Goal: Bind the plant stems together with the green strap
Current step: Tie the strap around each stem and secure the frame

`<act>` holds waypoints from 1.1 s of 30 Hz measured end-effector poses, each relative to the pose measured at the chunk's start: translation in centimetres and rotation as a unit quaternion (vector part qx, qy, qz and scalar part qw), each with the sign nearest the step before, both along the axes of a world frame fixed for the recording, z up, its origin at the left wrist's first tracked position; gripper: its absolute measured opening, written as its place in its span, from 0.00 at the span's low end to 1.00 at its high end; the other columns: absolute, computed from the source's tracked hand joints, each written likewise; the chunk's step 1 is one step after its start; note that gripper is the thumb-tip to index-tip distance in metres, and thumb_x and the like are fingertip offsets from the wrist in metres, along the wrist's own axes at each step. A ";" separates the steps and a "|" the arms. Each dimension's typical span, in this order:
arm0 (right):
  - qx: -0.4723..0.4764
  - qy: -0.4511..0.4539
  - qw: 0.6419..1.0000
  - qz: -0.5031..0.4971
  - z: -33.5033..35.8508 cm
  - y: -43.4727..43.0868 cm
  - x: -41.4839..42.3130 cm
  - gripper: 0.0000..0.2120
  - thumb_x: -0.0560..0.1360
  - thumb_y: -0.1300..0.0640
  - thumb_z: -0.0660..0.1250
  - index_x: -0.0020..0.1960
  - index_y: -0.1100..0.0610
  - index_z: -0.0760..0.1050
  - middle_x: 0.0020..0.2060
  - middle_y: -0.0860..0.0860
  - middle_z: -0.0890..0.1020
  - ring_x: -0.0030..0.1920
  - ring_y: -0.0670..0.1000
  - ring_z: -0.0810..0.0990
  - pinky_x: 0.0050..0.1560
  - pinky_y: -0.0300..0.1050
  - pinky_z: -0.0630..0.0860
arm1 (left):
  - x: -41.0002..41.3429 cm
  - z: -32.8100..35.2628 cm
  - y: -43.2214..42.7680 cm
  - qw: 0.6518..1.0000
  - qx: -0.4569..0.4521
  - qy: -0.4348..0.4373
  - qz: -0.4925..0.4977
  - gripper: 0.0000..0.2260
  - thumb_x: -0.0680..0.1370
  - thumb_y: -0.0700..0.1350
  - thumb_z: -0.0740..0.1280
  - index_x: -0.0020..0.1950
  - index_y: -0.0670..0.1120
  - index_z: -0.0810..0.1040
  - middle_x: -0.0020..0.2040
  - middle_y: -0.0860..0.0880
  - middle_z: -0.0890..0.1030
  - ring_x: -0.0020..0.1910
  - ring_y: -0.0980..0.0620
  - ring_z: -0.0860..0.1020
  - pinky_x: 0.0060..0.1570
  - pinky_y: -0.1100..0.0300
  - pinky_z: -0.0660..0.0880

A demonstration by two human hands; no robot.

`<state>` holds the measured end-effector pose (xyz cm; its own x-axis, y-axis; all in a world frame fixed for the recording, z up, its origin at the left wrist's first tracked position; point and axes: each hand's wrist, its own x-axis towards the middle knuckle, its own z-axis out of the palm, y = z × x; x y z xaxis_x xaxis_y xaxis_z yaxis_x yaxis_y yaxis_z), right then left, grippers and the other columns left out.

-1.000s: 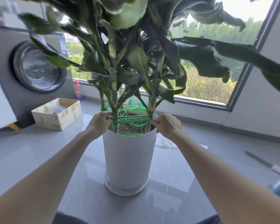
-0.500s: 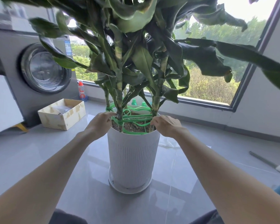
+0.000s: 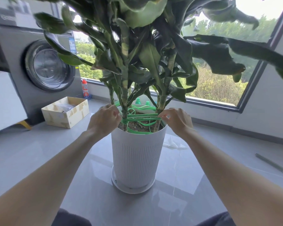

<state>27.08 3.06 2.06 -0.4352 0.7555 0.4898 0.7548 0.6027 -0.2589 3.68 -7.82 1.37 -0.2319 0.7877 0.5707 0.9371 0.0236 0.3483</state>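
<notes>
Evidently for tension, the right hand [image 3: 176, 121] pinches the green strap [image 3: 142, 117], stretched between the plant stems [image 3: 124, 98] just above the rim of the white pot [image 3: 137, 152]; the left hand [image 3: 103, 121], fingers curled by the left stem, probably grips it too.

Bare forearms stretched forward, my left hand [image 3: 103, 122] curled on the thin green plastic strap [image 3: 142, 118], my right hand [image 3: 178, 122] pinching its other end
</notes>
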 end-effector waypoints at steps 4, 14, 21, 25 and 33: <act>0.006 0.007 1.000 0.010 0.1 0.0 -0.1 0.08 0.76 0.55 0.69 0.53 0.51 0.83 0.49 0.49 0.84 0.48 0.51 0.80 0.45 0.42 0.70 | 1.0 0.2 0.4 0.997 0.016 0.010 -0.075 0.06 0.77 0.46 0.67 0.44 0.45 0.80 0.39 0.55 0.78 0.34 0.57 0.76 0.37 0.59 0.77; 0.009 0.002 1.000 0.004 -0.4 0.4 -0.6 0.09 0.75 0.53 0.69 0.54 0.49 0.83 0.49 0.49 0.84 0.47 0.51 0.80 0.42 0.41 0.68 | 4.7 -0.6 3.1 0.998 -0.046 0.012 -0.052 0.12 0.76 0.53 0.68 0.57 0.53 0.82 0.45 0.56 0.84 0.33 0.58 0.75 0.45 0.57 0.77; 0.000 0.013 1.000 0.005 -0.6 0.6 -0.6 0.08 0.75 0.53 0.69 0.53 0.48 0.83 0.48 0.49 0.84 0.47 0.52 0.80 0.42 0.42 0.69 | 5.5 -1.0 3.7 0.999 -0.018 0.021 -0.035 0.07 0.75 0.52 0.69 0.50 0.54 0.84 0.48 0.57 0.83 0.44 0.55 0.80 0.40 0.56 0.78; -0.006 0.025 1.000 0.005 -0.7 0.5 -0.6 0.08 0.75 0.54 0.69 0.53 0.48 0.83 0.48 0.48 0.85 0.47 0.52 0.81 0.42 0.41 0.68 | 5.9 -0.9 3.7 0.999 -0.022 -0.005 -0.024 0.04 0.74 0.50 0.70 0.44 0.53 0.85 0.47 0.56 0.84 0.45 0.55 0.80 0.43 0.55 0.78; -0.020 0.025 0.999 0.009 -0.3 -0.1 -0.6 0.08 0.75 0.53 0.69 0.53 0.50 0.83 0.49 0.49 0.85 0.48 0.52 0.81 0.42 0.41 0.67 | 7.1 -0.2 3.6 0.996 -0.059 -0.070 0.014 0.06 0.73 0.45 0.68 0.41 0.50 0.86 0.36 0.52 0.84 0.37 0.50 0.80 0.44 0.53 0.79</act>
<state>26.45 3.00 1.72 -0.4244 0.7669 0.4815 0.7291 0.6047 -0.3204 10.78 -4.22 1.14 -0.3256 0.8396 0.4348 0.8782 0.0981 0.4681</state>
